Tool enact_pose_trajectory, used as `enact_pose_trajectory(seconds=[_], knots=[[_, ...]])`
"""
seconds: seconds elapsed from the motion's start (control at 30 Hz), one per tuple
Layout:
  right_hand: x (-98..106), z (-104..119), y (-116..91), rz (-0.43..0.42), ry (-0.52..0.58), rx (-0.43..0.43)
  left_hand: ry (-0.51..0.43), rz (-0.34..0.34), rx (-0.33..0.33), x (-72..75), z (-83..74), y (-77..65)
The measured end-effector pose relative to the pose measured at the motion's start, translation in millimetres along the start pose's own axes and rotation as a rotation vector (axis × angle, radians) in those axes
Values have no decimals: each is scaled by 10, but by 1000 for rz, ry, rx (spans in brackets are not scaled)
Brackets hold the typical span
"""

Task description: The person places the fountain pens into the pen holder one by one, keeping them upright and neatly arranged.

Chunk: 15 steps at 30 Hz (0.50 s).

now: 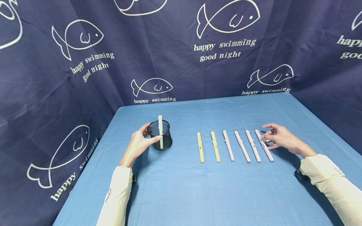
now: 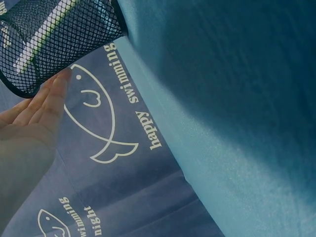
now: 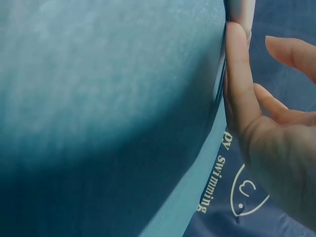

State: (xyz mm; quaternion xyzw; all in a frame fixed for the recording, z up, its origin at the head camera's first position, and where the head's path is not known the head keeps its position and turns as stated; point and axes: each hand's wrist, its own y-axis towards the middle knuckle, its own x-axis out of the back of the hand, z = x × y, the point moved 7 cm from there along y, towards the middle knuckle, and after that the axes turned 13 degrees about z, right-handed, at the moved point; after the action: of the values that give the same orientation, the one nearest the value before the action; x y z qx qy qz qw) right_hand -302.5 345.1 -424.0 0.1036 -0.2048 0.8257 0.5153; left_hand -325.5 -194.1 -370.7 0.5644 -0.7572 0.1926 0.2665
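My left hand (image 1: 137,143) holds a black mesh pen holder (image 1: 167,142) at the left of the table, thumb in front and fingers around the far side. A pale pen (image 1: 160,123) stands in it, its top above the rim. In the left wrist view, fingers lie along the mesh of the holder (image 2: 74,37). At the right, my right hand (image 1: 282,138) hovers over the rightmost pale pink pen (image 1: 267,150), fingers spread and fingertips right at its upper part. The right wrist view shows a fingertip against a pale pen (image 3: 243,12), with the thumb apart.
Left of the right hand lie two yellow pens (image 1: 200,152) and several pale pink pens (image 1: 242,147) in a row. A blue cloth (image 1: 198,191) covers the table. Dark blue curtains (image 1: 181,62) with white fish prints stand behind and at both sides.
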Motion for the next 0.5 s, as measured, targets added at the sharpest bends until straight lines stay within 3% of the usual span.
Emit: enact_pose_trajectory(seconds=[0.5], knots=[[-22,-3,60,20,-23,-45,-12,1,-1,1,6,6]])
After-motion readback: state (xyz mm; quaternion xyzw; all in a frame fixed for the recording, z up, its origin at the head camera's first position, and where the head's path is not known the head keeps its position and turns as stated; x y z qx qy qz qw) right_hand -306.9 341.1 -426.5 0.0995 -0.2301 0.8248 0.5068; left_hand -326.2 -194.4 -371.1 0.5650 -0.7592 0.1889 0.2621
